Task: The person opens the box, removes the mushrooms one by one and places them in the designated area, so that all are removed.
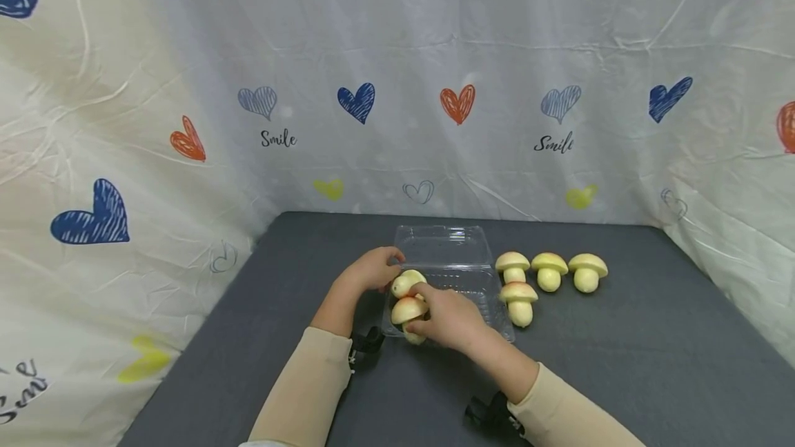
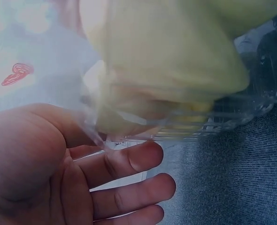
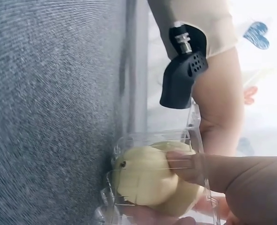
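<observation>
A clear plastic clamshell box (image 1: pixel 478 285) lies with its lid folded back. My left hand (image 1: pixel 374 269) holds the box at its back left corner; in the left wrist view its lower fingers (image 2: pixel 134 192) stretch out beneath the corner. Two pale yellow mushrooms with pinkish caps are in the left part of the box. The nearer mushroom (image 1: pixel 406 310) is gripped by my right hand (image 1: pixel 452 319), thumb at the stem side and fingers over the cap. Just behind it, the other mushroom (image 1: pixel 405 283) lies tipped over. Through the clear wall, the right wrist view shows a mushroom (image 3: pixel 145 176) and fingers.
Right of the box stand several more mushrooms: one near its front (image 1: pixel 519 303), and a row behind with a left (image 1: pixel 512 264), a middle (image 1: pixel 549 269) and a right one (image 1: pixel 587 271). A dark grey cloth (image 1: pixel 621 350) covers the table. A heart-printed curtain (image 1: pixel 410 150) hangs behind.
</observation>
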A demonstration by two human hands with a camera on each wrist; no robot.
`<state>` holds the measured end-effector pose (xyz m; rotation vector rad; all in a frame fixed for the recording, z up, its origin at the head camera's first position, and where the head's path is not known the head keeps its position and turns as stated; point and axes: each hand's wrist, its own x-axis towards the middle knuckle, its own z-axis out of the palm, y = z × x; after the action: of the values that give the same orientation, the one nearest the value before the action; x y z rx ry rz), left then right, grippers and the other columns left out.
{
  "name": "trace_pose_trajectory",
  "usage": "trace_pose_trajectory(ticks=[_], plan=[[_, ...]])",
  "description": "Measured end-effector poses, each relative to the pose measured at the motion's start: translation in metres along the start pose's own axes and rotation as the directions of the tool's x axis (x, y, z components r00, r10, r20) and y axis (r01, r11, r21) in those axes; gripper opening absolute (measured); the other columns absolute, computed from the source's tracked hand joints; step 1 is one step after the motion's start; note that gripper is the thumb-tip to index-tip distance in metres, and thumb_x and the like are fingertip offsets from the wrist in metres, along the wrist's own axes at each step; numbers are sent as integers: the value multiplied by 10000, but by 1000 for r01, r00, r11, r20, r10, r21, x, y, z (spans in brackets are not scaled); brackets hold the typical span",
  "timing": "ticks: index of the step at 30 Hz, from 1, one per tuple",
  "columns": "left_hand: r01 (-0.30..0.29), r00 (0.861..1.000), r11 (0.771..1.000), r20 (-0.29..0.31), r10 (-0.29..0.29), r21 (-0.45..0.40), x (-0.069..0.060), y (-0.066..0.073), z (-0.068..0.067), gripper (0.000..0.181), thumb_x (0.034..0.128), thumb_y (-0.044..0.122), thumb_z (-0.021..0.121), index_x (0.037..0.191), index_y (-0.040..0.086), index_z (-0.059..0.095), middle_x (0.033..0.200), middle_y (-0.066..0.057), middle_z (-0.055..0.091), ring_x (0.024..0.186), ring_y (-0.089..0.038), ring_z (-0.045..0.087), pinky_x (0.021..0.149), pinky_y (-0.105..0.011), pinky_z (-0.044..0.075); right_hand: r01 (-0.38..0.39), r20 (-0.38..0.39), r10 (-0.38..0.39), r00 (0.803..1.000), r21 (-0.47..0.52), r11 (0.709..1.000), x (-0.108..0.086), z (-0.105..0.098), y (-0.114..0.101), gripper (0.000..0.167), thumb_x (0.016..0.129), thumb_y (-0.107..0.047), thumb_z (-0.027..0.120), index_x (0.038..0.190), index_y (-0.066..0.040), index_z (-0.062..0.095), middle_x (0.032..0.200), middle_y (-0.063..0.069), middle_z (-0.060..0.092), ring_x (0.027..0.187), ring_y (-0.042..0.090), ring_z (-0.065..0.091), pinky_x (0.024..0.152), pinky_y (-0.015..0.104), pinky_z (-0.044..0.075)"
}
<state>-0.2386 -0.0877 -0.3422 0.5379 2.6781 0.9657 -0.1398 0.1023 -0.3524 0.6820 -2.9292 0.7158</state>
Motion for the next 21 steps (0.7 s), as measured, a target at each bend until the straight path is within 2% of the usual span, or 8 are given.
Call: trace_pose_trajectory(ticks=[10, 15, 21], plan=[[4, 1000, 1000, -11, -4, -5, -1, 3, -1, 329, 1079, 154, 514, 1377, 34, 582, 778, -77, 657, 645, -274, 639, 583, -339, 481, -31, 36, 30, 999, 7, 1000, 2, -9, 4, 491, 799, -236, 864, 1245, -171, 670, 810, -51, 622, 644, 164, 534, 555, 368, 423], [0, 1000, 1000, -14, 0, -12, 0, 2, -1, 325, 1078, 148, 516, 1373, 30, 583, 795, -78, 658, 636, -251, 632, 589, -349, 493, -36, 36, 35, 999, 28, 999, 0, -17, 6, 503, 773, -174, 813, 1252, -172, 661, 754, -59, 591, 584, 170, 507, 513, 345, 391], [6, 1000, 1000, -4, -6, -14, 1, 1, -1, 324, 1084, 153, 510, 1379, 38, 578, 805, -82, 663, 646, -254, 635, 597, -362, 501, -57, 15, 57, 998, 19, 998, 0, -24, 7, 503, 751, -186, 773, 1235, -211, 639, 694, -65, 568, 541, 165, 479, 491, 329, 356]])
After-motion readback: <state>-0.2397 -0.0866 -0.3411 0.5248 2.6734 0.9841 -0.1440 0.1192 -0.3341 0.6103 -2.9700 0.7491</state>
